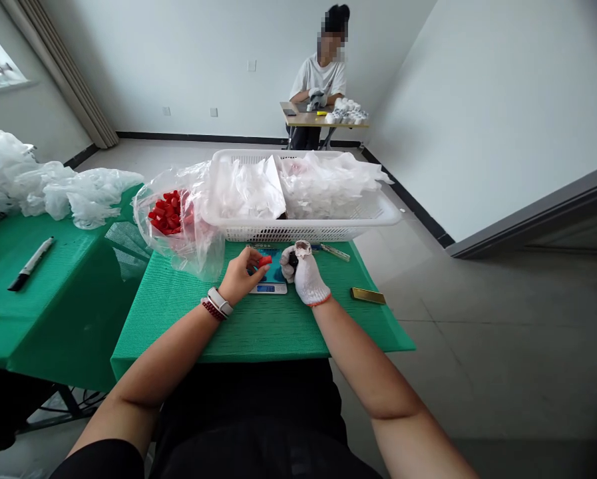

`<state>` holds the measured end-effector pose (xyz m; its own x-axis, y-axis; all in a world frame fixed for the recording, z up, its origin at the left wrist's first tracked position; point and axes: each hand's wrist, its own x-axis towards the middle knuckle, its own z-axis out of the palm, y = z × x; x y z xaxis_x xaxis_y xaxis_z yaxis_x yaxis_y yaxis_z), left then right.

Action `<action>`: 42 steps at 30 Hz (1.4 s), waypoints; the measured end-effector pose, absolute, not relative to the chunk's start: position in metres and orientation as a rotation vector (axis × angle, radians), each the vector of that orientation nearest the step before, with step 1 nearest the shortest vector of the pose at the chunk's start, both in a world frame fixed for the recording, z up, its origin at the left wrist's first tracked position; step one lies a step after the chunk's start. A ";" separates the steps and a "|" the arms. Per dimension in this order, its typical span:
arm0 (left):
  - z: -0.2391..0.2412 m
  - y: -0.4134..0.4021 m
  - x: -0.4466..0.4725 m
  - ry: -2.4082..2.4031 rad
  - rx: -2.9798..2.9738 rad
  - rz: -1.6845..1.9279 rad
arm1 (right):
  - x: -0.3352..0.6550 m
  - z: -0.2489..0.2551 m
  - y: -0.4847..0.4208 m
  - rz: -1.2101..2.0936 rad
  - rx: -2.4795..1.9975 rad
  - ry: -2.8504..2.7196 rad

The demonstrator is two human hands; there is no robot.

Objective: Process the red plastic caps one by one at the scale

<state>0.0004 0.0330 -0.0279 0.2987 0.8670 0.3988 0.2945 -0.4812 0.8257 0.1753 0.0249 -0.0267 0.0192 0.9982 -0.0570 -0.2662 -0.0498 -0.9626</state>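
My left hand [239, 273], bare with a white band and dark beads at the wrist, pinches a small red plastic piece [265, 261]. It is over a digital scale [272, 289] with a blue top and a lit display. My right hand [309, 276] wears a white knitted glove with an orange cuff. Its fingers close round a small black object [293, 259], mostly hidden, at the scale's right side. To the left, a clear plastic bag [205, 246] holds many similar red pieces [168, 213].
Behind the scale stands a white basket [298, 229] with clear bags. A gold-coloured bar [368, 296] and a clear pen-like stick [335, 252] lie right on the green table [278, 332]. A marker [31, 264] lies on the left table. Another person [321, 76] sits at a far table.
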 end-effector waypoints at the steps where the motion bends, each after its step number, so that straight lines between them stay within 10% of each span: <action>1: -0.028 0.033 0.001 1.020 1.950 1.165 | 0.174 -0.027 0.024 1.319 -1.070 -0.967; 42: -0.025 0.028 0.002 0.923 1.934 1.182 | 0.171 -0.031 0.006 0.700 -1.196 -1.512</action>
